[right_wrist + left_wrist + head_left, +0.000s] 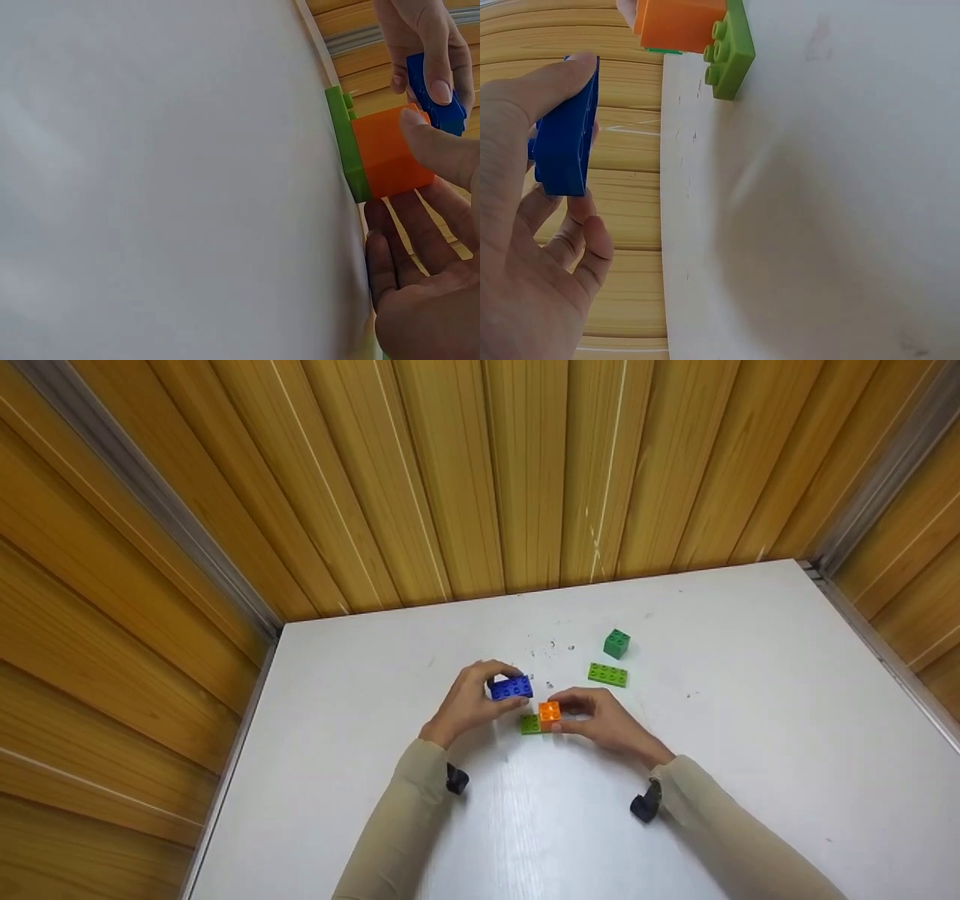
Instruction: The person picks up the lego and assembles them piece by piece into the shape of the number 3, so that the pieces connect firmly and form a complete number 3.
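A: Well, the left hand holds the blue brick off the worktop, thumb and fingers pinched on its sides. It hangs around the middle of the worktop, nearer the far edge than the near one.

B: And the right hand?

A: Its grip is on the orange block, fingers curled round it. That block sits on one end of a thin green plate, which lies flat on the worktop, with the plate's other studs bare.

B: So what could go wrong?

A: I'd judge the plate is the weak point. It is light and nothing pins it but the orange block, so a sideways push from either hand could slide it across the smooth worktop.

B: And the blue brick?

A: The left-wrist view shows it tilted in the pinch, studs not level with anything below. Brought down crooked, it could jam on the studs or pop the orange block loose.

B: Anything nearby to knock?

A: A second green plate and a dark green cube lie apart, toward the far edge, beyond the right hand. A wide sweep of that hand might clip the plate; the cube sits farther off.
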{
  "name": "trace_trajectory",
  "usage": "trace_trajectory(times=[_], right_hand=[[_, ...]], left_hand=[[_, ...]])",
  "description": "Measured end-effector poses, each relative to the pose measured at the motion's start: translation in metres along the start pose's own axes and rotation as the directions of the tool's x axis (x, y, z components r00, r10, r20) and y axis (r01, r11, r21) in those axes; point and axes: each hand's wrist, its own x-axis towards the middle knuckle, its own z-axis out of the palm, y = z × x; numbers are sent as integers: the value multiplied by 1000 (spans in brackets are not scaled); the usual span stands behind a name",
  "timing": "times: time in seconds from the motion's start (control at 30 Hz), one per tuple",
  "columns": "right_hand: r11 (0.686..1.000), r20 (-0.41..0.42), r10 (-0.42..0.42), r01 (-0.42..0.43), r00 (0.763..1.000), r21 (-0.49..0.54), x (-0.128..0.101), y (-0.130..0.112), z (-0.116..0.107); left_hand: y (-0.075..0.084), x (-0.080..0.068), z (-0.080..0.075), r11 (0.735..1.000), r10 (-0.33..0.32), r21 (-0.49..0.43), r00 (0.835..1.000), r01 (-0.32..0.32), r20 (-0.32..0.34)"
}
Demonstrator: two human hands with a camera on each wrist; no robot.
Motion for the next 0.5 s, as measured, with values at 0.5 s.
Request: trace_trajectory(times=[0.5], right_hand=[[999,15,-10,10,1000,41,-1,-2,-1]], left_hand=[[8,0,9,994,106,-37,994,-105,15]])
